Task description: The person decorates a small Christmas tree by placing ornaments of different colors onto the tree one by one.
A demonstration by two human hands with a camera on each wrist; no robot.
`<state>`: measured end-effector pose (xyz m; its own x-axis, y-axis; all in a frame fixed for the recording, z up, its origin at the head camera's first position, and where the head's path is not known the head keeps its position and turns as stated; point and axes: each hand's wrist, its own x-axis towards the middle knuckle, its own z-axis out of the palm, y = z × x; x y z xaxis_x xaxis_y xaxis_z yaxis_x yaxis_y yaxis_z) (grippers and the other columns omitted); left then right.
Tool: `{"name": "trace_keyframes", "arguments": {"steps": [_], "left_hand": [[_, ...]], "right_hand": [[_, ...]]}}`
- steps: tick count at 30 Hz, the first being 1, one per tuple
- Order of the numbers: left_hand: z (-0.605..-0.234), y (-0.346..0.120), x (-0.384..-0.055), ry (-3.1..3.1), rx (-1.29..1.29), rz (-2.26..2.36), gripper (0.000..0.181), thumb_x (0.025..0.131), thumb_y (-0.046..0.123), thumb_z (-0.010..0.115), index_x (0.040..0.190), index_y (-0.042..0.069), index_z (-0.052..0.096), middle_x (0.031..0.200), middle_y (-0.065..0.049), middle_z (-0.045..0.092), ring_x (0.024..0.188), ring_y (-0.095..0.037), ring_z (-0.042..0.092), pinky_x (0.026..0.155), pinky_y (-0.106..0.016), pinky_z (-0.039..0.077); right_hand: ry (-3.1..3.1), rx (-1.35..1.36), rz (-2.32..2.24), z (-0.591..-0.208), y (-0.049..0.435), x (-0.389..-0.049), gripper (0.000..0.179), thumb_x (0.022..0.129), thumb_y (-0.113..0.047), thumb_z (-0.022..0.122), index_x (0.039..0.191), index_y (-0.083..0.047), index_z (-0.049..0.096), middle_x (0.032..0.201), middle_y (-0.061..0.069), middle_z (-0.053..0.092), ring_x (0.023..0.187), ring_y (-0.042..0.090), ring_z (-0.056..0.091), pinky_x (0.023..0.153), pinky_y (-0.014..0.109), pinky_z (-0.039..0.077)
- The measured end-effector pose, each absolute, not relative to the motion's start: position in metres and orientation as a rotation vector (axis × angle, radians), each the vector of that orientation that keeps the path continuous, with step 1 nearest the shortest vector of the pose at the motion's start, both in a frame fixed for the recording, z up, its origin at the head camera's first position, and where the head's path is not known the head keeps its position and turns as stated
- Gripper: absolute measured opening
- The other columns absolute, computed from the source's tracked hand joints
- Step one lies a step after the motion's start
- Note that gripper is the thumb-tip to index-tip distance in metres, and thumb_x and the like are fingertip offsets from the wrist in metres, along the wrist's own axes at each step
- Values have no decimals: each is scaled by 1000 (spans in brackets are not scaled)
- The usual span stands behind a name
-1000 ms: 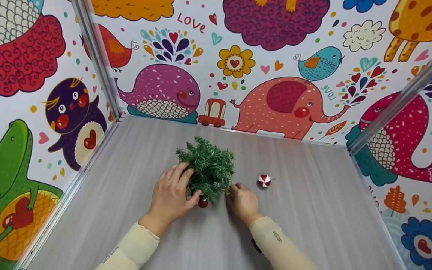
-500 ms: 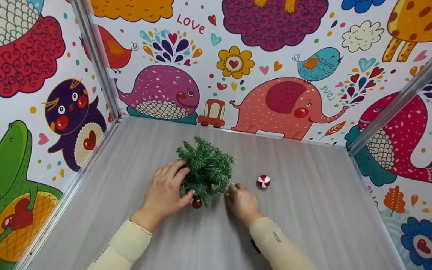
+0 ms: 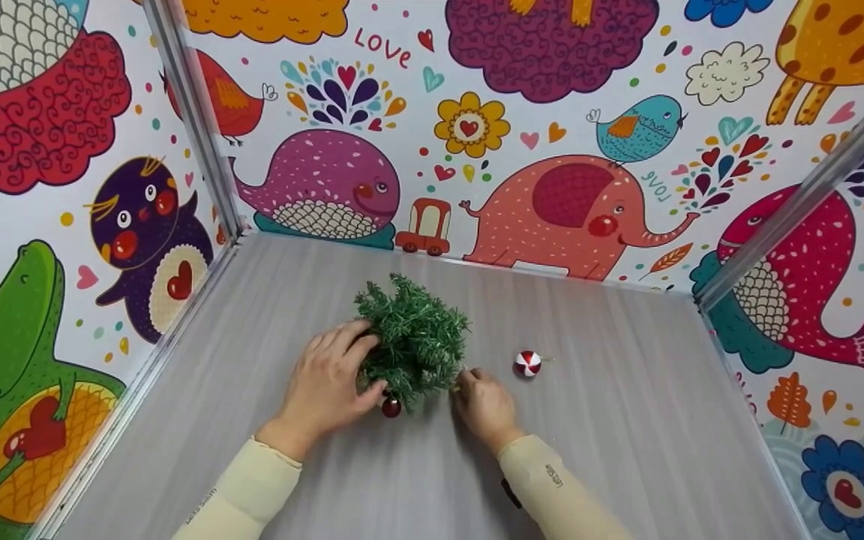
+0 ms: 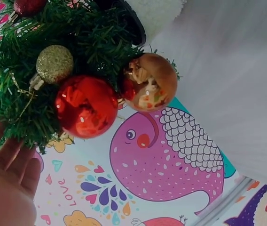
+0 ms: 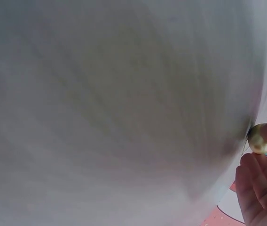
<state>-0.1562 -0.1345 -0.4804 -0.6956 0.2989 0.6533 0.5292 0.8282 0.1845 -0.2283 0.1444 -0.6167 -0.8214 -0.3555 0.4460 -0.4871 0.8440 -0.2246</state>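
A small artificial Christmas tree (image 3: 418, 341) stands in the middle of the table, and my left hand (image 3: 331, 382) grips its branches on the left side. A dark red bauble (image 3: 391, 407) shows below my thumb in the head view. In the left wrist view, a glittery gold ball (image 4: 55, 64), a shiny red bauble (image 4: 86, 106) and a shiny gold bauble (image 4: 149, 82) hang from the tree. My right hand (image 3: 486, 405) is low at the tree's right side. The right wrist view shows it pinching a small gold bauble (image 5: 258, 139) between thumb and fingers.
A red and white striped bauble (image 3: 528, 364) lies on the grey table (image 3: 627, 420), to the right of the tree and beyond my right hand. Printed panels (image 3: 552, 97) with cartoon animals enclose the back and sides, with metal posts (image 3: 199, 127) at the corners.
My left hand has shifted slightly left, and the tree's lower branches and the dark red bauble have swung left with it. My right hand has stayed in place.
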Motion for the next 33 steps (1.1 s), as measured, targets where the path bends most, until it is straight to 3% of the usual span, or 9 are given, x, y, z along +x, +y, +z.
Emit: {"name": "trace_keyframes", "arguments": {"steps": [18, 26, 33], "left_hand": [[-479, -128, -153, -2426, -572, -471, 52, 77, 35, 78, 117, 5, 66, 133, -13, 57, 120, -34, 56, 99, -48, 45], [-480, -129, -155, -2408, -566, -472, 51, 76, 34, 78, 116, 5, 67, 132, -13, 58, 118, -33, 57, 98, -48, 46], [-479, -129, -154, -2405, -561, -474, 52, 75, 34, 79, 116, 5, 67, 131, -14, 58, 118, -33, 57, 96, -49, 46]], "right_hand": [[-2624, 705, 596, -617, 154, -228, 14, 84, -13, 79, 91, -11, 67, 85, 3, 66, 70, 22, 66, 61, 40, 55], [-2615, 683, 617, -608, 164, -225, 19, 82, -11, 80, 95, -9, 67, 88, 5, 67, 73, 25, 68, 63, 41, 56], [-2572, 679, 669, -598, 174, -216, 19, 80, -10, 80, 95, -10, 68, 90, 1, 66, 75, 18, 67, 65, 37, 56]]}}
